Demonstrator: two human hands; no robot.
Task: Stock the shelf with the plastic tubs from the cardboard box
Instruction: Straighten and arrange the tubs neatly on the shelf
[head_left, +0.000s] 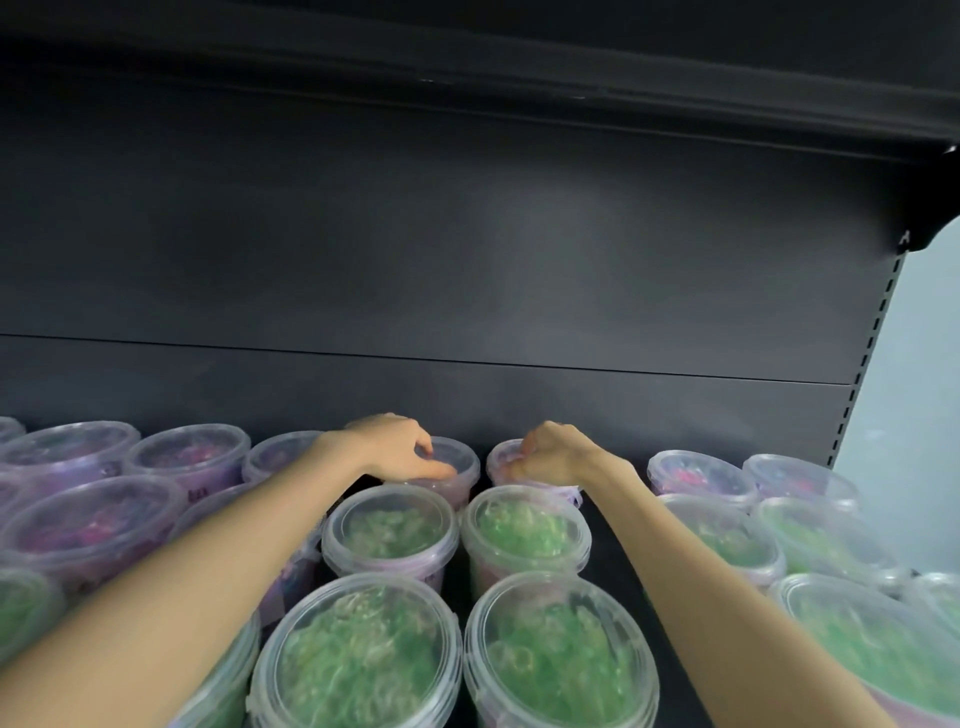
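Two hands on round clear-lidded tubs

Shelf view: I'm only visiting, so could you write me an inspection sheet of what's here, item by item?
Surface: black shelf, crowded with rows of lidded clear plastic tubs.
Job's things: purple-filled tubs along the back row and at left; green-filled tubs in the nearer rows.
Clutter: nothing seen.
Grippers (hands): left hand grips the rim of the left-centre purple tub in the back row; right hand grips the right-centre purple tub beside it.
Cables: nothing seen.
Surroundings: dark back panel, upper shelf overhead, slotted upright and pale wall at right.
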